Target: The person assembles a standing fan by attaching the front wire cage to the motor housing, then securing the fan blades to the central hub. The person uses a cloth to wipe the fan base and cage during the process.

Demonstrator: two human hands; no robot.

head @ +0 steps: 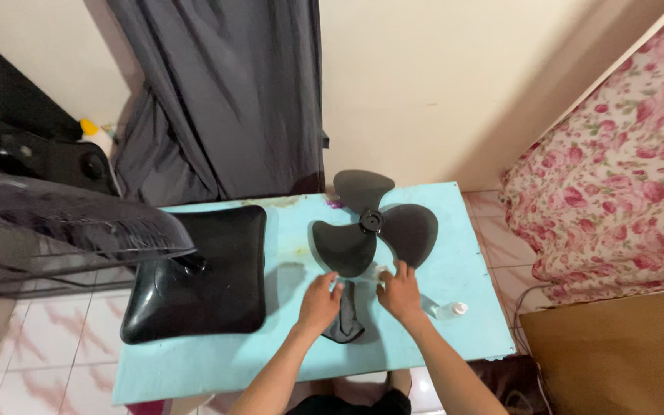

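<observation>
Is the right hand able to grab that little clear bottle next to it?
Probably yes. The small clear bottle lies on the light blue table just beside the right hand, with nothing between them. The left hand rests on a dark cloth, out of the way.

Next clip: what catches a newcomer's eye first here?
The black three-bladed fan propeller lying flat at the far side of the light-blue table. Just below it, the left hand and right hand touch a dark cloth. The black fan base fills the table's left.
</observation>
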